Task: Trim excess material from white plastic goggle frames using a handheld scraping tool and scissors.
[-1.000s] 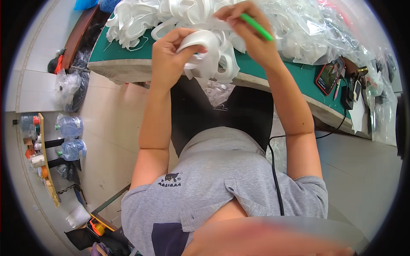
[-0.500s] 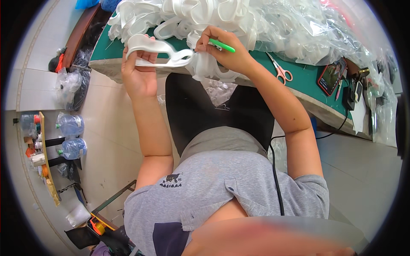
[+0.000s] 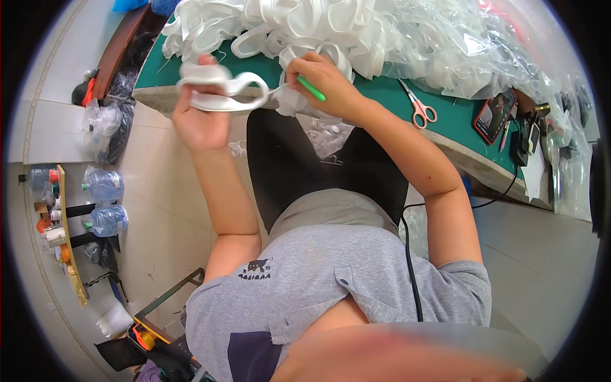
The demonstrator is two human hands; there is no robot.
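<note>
My left hand (image 3: pixel 202 124), its fingers blurred by motion, grips a white looped fabric piece (image 3: pixel 256 88) with thick rounded edges at the table's near edge. My right hand (image 3: pixel 328 88) is curled around a slim bright green tool (image 3: pixel 310 88); its working end is hidden by the fingers. Under that hand, next to the held piece, hangs more thin white material (image 3: pixel 289 102). Whether the two are joined I cannot make out. A large heap of similar white looped pieces (image 3: pixel 305 22) lies just beyond both hands.
On the green tabletop (image 3: pixel 388 89) to the right lie pink-handled scissors (image 3: pixel 420 111) and a phone (image 3: pixel 495 116). Clear plastic bags (image 3: pixel 445 57) cover the far right. A black cable (image 3: pixel 410 267) runs down past my right arm. Water jugs (image 3: pixel 107 186) stand at left.
My left hand has shifted slightly left and turned, swinging the white piece with it. My right hand has tilted, and the green tool points more steeply downward.
</note>
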